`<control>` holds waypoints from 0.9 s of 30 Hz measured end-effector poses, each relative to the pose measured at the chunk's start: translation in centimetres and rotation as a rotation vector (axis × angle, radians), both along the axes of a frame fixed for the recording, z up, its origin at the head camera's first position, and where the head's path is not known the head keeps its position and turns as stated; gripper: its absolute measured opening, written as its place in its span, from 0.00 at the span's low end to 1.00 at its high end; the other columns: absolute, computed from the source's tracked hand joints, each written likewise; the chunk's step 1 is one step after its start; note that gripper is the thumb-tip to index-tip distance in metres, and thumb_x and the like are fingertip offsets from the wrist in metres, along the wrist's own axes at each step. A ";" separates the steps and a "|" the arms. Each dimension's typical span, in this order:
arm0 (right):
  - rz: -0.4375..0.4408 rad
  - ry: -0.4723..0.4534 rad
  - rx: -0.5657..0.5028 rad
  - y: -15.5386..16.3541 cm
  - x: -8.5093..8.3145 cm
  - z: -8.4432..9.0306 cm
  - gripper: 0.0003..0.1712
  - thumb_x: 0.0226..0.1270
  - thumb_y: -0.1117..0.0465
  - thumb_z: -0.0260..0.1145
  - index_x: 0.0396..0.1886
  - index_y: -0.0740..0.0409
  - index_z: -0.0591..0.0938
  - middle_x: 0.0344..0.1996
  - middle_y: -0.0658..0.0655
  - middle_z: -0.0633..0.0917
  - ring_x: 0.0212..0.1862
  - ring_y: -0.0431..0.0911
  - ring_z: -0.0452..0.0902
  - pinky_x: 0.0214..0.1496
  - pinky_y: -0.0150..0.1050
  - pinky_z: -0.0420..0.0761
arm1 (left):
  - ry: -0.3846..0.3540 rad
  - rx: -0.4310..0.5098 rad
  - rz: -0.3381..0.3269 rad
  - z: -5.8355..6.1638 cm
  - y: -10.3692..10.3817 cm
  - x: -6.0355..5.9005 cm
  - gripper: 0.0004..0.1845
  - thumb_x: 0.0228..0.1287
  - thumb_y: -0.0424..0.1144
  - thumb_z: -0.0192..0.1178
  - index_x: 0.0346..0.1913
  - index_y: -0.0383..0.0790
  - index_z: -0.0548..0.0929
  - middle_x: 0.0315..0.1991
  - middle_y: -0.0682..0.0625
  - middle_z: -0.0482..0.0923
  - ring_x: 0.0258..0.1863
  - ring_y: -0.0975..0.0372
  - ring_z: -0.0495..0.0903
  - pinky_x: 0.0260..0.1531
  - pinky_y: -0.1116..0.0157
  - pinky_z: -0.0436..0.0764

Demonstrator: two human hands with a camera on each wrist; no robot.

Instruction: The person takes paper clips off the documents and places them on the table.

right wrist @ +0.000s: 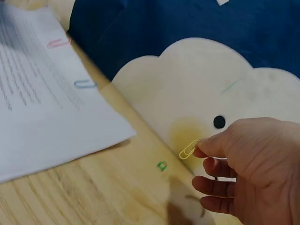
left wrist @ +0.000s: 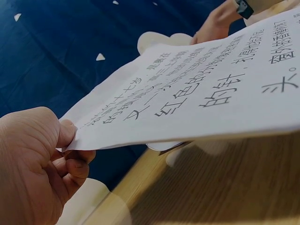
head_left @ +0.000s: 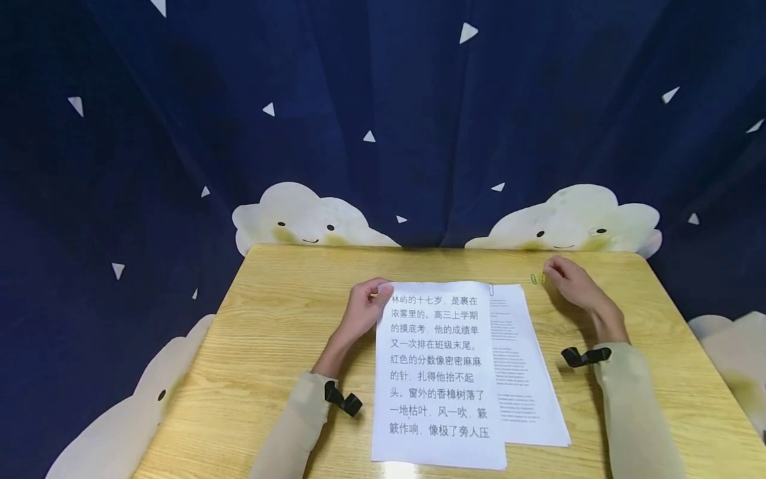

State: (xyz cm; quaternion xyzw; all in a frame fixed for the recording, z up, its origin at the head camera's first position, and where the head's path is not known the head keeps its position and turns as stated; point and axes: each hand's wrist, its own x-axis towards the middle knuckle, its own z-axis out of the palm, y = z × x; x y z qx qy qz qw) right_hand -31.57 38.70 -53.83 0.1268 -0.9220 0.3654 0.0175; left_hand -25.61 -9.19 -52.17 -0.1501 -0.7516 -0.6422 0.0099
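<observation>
Left hand (head_left: 361,311) pinches the top-left corner of the printed sheet (head_left: 437,372), mid-table, lifted slightly. Right hand (right wrist: 255,164) fingers pinch a yellow paper clip (right wrist: 188,149) near the far right edge (green clip (right wrist: 161,166) lies below). Step judged: clip fetched; next needs aligning it onto the sheet's top edge.

Yellow paperclip (right wrist: 188,150); white sheet (head_left: 437,379), black print; navy curtain (head_left: 383,120), white triangles.

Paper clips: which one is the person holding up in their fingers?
The yellow paper clip, pinched by the right hand. The green one lies on the table; the blue and pink ones sit on papers.
</observation>
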 end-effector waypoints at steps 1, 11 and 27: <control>-0.007 -0.011 0.008 0.1 -0.2 -0.3 0.13 0.87 0.60 0.51 0.42 0.65 0.75 0.31 0.57 0.72 0.34 0.46 0.67 0.36 0.37 0.67 | -0.004 0.002 0.000 0.0 0.0 0.1 0.11 0.79 0.35 0.58 0.49 0.31 0.88 0.37 0.37 0.87 0.19 0.61 0.83 0.19 0.68 0.80; -0.028 -0.105 0.081 0.7 -1.4 -1.5 0.14 0.87 0.60 0.50 0.42 0.64 0.76 0.34 0.60 0.76 0.38 0.52 0.70 0.40 0.44 0.69 | -0.003 0.010 -0.012 0.0 -0.3 -0.1 0.11 0.80 0.33 0.57 0.49 0.30 0.88 0.37 0.37 0.87 0.21 0.61 0.85 0.21 0.68 0.82; -0.126 -0.203 0.128 1.0 -2.5 -0.7 0.15 0.81 0.58 0.58 0.37 0.67 0.79 0.31 0.59 0.77 0.35 0.51 0.71 0.37 0.42 0.70 | 0.016 0.019 0.007 0.6 -0.7 -0.2 0.12 0.80 0.35 0.58 0.48 0.31 0.88 0.38 0.37 0.87 0.21 0.60 0.84 0.21 0.67 0.81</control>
